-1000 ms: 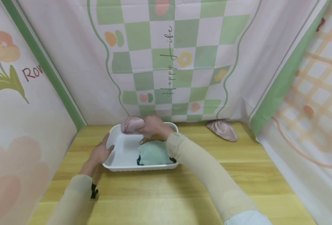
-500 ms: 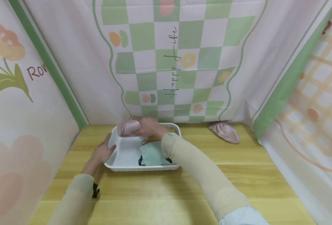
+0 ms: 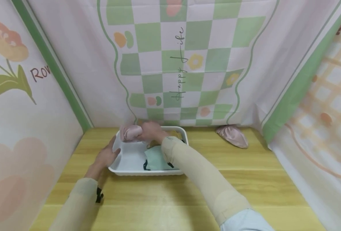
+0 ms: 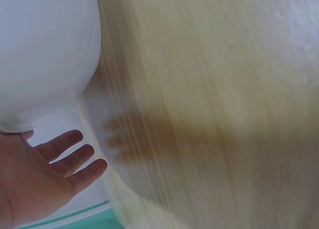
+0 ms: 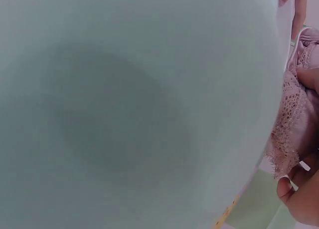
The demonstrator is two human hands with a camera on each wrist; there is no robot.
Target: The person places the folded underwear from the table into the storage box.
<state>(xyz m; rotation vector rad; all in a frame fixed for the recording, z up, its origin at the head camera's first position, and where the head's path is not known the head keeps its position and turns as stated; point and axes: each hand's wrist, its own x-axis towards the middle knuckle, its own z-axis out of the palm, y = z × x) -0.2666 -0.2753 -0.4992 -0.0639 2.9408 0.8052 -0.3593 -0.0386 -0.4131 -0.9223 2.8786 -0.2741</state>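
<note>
In the head view my left hand (image 3: 105, 157) rests on the left rim of a white tray (image 3: 127, 160), thumb over the edge. The left wrist view shows several fingers (image 4: 72, 161) extended loosely beneath the tray's rim. My right hand (image 3: 152, 131) grips a bundled pink satin garment (image 3: 131, 133) at the tray's far left corner. Its lace trim (image 5: 289, 121) shows in the right wrist view beside the fingers. Inside the tray lie a folded mint-green cloth item (image 3: 156, 158) with dark trim and a mustard-yellow item (image 3: 174, 134), partly hidden by the right arm.
Another pink satin piece (image 3: 233, 136) lies at the table's back right, near the curtain. Patterned curtains (image 3: 184, 70) enclose the wooden table (image 3: 141, 202) at the back and both sides.
My right hand has brought the pink garment left and lower into the tray's far left corner. The left hand stays on the tray's rim. The view has shifted slightly.
</note>
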